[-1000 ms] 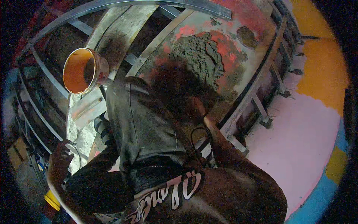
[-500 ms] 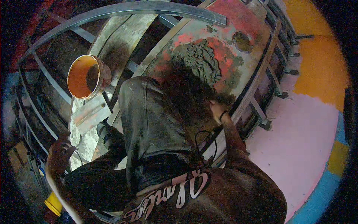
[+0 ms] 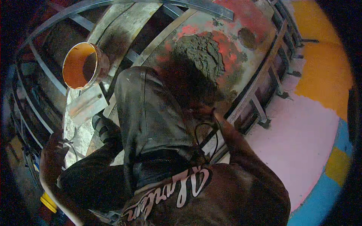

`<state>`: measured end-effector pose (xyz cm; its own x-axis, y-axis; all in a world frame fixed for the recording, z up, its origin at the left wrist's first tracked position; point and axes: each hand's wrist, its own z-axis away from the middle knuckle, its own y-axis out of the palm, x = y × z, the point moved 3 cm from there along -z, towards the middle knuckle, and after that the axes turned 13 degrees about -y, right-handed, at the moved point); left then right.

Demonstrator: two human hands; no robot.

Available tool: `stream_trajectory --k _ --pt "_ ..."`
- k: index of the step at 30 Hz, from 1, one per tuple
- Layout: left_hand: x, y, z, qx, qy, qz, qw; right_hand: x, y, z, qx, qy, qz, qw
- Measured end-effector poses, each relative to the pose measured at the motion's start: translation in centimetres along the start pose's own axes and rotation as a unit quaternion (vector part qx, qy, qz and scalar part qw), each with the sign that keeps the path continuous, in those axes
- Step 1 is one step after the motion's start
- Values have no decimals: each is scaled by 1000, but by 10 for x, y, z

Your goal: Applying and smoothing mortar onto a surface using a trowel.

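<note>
A painted surface [image 3: 290, 150] in pink, orange and blue curves along our right side, and the edges around us fade into darkness. A railing of metal bars [image 3: 249, 96] runs between it and the broad board [image 3: 237, 77] before us. On this board, smeared with red and grey, sits a rough heap of grey mortar [image 3: 203, 52], ahead of our raised knee [image 3: 143, 86]; its nearer end falls into deep shadow. Our right hand [image 3: 205, 111] is low in that shadow, on the near side of the heap and close to the railing. It is too dark there for us to tell whether its fingers are open, closed or gripping anything. A loop of dark cable [image 3: 195, 132] hangs just beside that wrist.

Our left hand [image 3: 56, 145] is well apart, at the far left beside a thin cord [image 3: 73, 147]. Its fingers look partly bent, but we cannot tell whether they hold the cord.

Between our knee and the left side, a bucket [image 3: 73, 69] with an orange inside stands tilted toward us. Just below it lies a flat, scuffed plate [image 3: 88, 105], near our foot [image 3: 102, 128].
</note>
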<state>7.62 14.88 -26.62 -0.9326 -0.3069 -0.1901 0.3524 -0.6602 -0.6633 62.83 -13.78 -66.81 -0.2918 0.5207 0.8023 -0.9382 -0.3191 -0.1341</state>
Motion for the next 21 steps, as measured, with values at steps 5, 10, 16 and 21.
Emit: stream_trajectory --k 5,10,16,21 --pt "13 -7 -7 20 -28 -30 999 19 -95 58 -76 2 97 992" --pt "31 -5 -21 49 76 6 996 36 -58 77 -24 40 289 956" --pt "29 -1 -33 64 55 89 992 4 1 35 76 110 314 940" --pt "16 3 -25 59 28 -112 992 9 -87 28 102 130 321 932"
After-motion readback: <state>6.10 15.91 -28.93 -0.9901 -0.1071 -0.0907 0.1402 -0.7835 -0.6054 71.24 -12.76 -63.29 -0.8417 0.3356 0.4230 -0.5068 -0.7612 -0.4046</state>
